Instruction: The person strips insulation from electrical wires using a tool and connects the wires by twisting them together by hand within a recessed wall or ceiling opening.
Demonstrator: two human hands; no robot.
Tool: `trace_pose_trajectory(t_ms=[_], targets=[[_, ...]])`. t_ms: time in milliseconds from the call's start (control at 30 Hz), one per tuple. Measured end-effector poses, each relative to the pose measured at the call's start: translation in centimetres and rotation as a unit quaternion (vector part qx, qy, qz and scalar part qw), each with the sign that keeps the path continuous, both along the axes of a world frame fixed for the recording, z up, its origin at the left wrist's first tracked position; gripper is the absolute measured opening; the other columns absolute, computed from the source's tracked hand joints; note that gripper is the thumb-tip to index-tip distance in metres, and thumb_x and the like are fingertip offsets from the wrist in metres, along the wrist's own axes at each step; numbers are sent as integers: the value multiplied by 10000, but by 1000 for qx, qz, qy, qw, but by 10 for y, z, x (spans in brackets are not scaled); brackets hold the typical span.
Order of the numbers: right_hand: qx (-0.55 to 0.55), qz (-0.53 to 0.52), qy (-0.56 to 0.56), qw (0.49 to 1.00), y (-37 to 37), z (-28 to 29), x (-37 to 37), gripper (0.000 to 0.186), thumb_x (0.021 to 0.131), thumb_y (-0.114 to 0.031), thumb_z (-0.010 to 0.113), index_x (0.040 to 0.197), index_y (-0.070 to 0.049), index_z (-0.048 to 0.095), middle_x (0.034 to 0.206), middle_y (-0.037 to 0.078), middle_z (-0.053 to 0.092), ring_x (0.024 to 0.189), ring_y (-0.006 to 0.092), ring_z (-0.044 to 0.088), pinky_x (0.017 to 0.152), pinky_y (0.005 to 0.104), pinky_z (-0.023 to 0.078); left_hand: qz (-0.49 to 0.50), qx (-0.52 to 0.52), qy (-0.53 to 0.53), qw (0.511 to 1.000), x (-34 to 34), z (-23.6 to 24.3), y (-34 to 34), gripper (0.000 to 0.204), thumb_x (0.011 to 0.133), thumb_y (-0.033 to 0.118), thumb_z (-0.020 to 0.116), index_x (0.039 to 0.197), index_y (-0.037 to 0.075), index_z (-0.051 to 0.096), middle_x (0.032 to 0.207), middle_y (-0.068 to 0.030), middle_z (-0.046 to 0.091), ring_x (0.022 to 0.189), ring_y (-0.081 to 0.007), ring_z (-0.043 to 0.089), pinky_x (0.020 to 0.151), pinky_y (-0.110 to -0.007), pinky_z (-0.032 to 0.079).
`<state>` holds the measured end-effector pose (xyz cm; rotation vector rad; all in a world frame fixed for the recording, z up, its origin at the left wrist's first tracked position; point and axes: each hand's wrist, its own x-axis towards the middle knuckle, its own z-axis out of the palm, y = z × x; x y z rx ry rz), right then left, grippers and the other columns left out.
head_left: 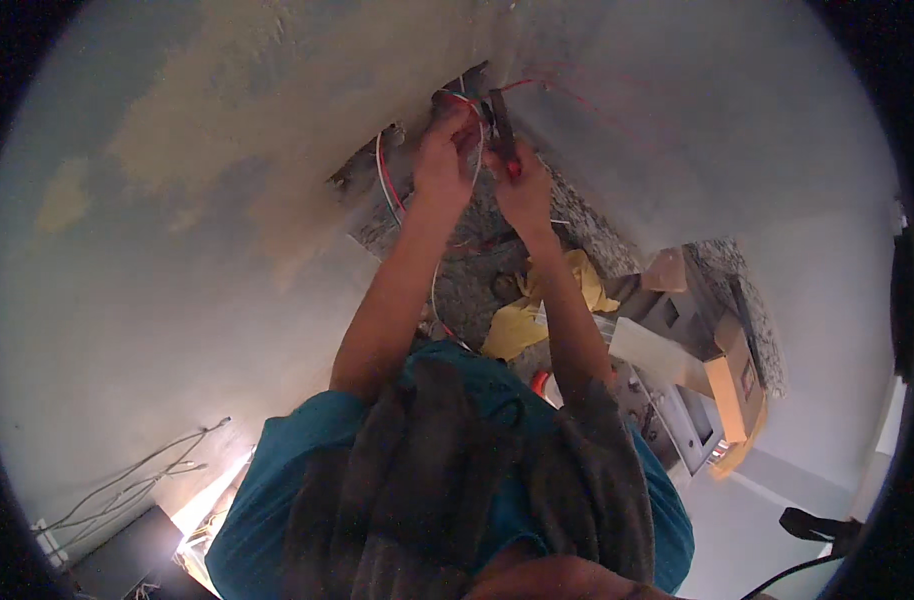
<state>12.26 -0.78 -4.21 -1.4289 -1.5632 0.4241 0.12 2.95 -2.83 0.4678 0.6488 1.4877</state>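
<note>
At a rough opening (474,78) in the wall, my left hand (443,168) is raised with its fingers closed on the ends of thin electrical wires. A white wire (480,145) loops down beside that hand, and a red wire (520,84) runs off to the right. My right hand (525,200) grips a dark, narrow tool (502,118) with red on its handle, held upright close to the wires. Its exact kind is not clear. To the left, red and white wires (385,172) hang from a second broken patch in the wall.
A granite-patterned counter (592,222) lies below my hands. On the right are a yellow cloth or bag (517,328), an open cardboard box (734,385) and grey metal-looking plates (689,425). Loose cables (147,480) stick out at the lower left.
</note>
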Motion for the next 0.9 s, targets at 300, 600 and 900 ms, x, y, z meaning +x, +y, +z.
trace_pose_trajectory(t_ms=[300,600,900], targets=[[97,-63,231,966,-6,46,25,280,939,-223,617,1143,-31,605,883,19,683,642,92,542,605,253,447,-10,-26,41,999,-2,-4,-3,235,899,223,650,1091,88,639,1031,-23,656,979,-176,594,892,-329,466],[173,18,304,937,5,100,36,224,924,-141,623,1105,-16,579,986,76,660,719,127,595,644,277,493,121,43,188,974,8,7,-21,230,864,132,702,1037,-15,667,905,-53,677,836,-110,606,797,-272,485],[186,155,171,955,-25,93,28,159,890,-5,595,1048,16,598,1104,139,662,797,150,628,695,280,521,109,146,409,894,10,45,-85,203,858,80,667,1038,-13,651,904,-94,693,799,-143,643,744,-302,512]])
